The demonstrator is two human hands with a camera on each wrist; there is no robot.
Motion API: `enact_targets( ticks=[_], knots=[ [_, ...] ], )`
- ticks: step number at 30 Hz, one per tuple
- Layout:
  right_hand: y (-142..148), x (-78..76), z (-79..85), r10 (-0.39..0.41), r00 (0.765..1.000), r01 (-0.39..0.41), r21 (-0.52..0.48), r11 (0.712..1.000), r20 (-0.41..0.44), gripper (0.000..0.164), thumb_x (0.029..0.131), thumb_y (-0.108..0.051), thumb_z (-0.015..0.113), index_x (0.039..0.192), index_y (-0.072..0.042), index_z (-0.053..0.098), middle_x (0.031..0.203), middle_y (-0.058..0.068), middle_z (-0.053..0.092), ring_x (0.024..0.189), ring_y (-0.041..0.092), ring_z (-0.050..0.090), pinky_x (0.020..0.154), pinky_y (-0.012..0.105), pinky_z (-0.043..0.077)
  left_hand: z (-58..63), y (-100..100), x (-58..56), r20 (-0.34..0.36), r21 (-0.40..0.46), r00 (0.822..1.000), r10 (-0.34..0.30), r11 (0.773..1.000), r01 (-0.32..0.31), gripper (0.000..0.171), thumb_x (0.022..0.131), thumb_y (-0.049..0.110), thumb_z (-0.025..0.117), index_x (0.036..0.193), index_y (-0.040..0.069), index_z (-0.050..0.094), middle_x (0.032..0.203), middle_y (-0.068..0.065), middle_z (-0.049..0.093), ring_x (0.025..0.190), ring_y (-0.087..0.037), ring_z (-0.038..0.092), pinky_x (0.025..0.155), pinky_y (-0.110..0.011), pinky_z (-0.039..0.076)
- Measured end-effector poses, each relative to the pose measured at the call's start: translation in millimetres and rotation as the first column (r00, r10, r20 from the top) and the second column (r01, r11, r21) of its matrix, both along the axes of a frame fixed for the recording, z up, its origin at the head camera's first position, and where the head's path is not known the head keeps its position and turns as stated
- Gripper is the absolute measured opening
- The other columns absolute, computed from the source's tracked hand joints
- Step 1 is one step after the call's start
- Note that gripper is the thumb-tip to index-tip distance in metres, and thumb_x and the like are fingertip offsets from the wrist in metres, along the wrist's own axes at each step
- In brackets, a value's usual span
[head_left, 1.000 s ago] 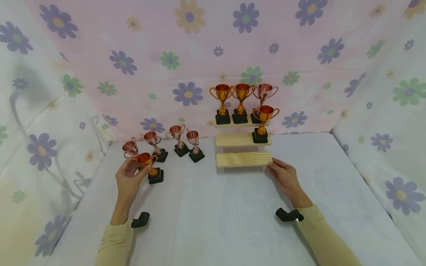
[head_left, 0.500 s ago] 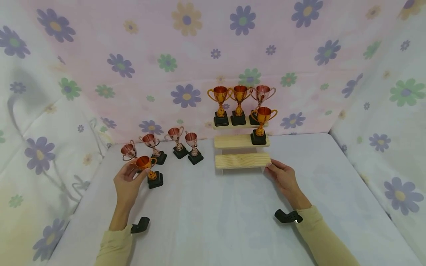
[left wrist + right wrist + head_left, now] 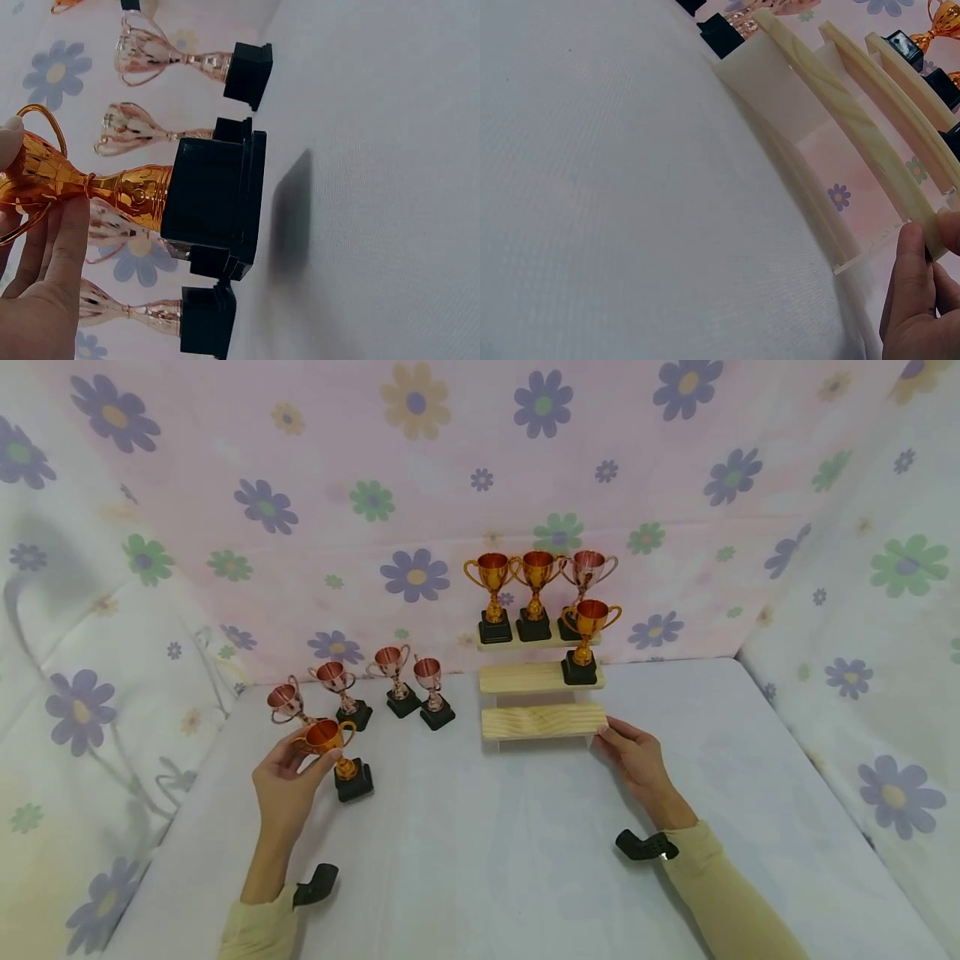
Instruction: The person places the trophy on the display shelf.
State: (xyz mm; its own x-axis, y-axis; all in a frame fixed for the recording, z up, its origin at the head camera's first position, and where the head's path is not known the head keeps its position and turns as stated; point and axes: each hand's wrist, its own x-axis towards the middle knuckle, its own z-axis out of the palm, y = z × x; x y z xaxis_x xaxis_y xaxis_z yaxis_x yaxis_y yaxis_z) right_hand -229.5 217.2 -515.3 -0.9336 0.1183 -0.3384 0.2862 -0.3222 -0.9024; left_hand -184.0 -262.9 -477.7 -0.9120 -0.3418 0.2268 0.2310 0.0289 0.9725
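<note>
My left hand (image 3: 288, 781) holds a gold trophy (image 3: 347, 767) by its cup, thumb on one side and fingers on the other. In the left wrist view the black base hangs just off the white cloth, its shadow apart from it. My right hand (image 3: 637, 764) pinches the right end of the lowest board of a three-tier wooden stand (image 3: 543, 722). Two gold trophies (image 3: 493, 597) and a rose-gold trophy (image 3: 587, 570) stand on the top tier. Another gold trophy (image 3: 585, 643) stands at the right end of the middle tier.
Several rose-gold trophies (image 3: 433, 693) stand on the white-covered table (image 3: 480, 843) at the back left, one partly behind my left hand. Flowered cloth (image 3: 420, 502) hangs behind and at both sides.
The gold trophy in my left hand has come slightly toward me, away from the rose-gold ones. My right hand keeps its grip on the lowest board. The head view has shifted slightly.
</note>
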Motion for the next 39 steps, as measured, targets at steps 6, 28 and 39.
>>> enact_targets(
  ticks=[6, 28, 39],
  knots=[
    [-0.5, 0.5, 0.9, 0.002, 1.000, -0.002, -0.005, 1.000, -0.001, 0.055, 0.102, -0.005, 0.059, 0.151, 0.007, 0.039, 0.115, -0.003, 0.063, 0.097, 0.000, 0.067, 0.095, 0.017, 0.055, 4.7, 10.4, 7.6, -0.006, -0.051, 0.999, -0.048, 0.998, 0.048, 0.050, 0.081, -0.019, 0.074, 0.128, -0.009, 0.061, 0.113, -0.003, 0.066, 0.100, -0.012, 0.067, 0.086, -0.018, 0.059],
    [-2.0, 0.7, 2.3, 0.007, 1.000, -0.008, -0.029, 1.000, -0.026, 0.054, 0.101, -0.003, 0.060, 0.149, 0.011, 0.039, 0.102, -0.009, 0.067, 0.094, 0.001, 0.068, 0.092, 0.018, 0.057, 41.3, 94.1, -26.5, -0.168, -0.125, 0.933, -0.317, 0.946, 0.299, 0.050, 0.080, -0.017, 0.076, 0.128, -0.010, 0.061, 0.116, 0.002, 0.066, 0.101, -0.013, 0.067, 0.087, -0.026, 0.061],
    [-1.4, 0.7, 1.6, -0.004, 0.999, 0.003, -0.032, 0.999, -0.038, 0.056, 0.101, -0.003, 0.060, 0.150, 0.012, 0.037, 0.098, -0.010, 0.068, 0.093, 0.000, 0.067, 0.091, 0.016, 0.056, 46.8, 155.1, -45.3, -0.191, -0.193, 0.890, -0.414, 0.905, 0.379, 0.049, 0.081, -0.008, 0.081, 0.126, -0.004, 0.065, 0.121, -0.019, 0.065, 0.098, -0.012, 0.068, 0.084, -0.028, 0.062]
  ],
)
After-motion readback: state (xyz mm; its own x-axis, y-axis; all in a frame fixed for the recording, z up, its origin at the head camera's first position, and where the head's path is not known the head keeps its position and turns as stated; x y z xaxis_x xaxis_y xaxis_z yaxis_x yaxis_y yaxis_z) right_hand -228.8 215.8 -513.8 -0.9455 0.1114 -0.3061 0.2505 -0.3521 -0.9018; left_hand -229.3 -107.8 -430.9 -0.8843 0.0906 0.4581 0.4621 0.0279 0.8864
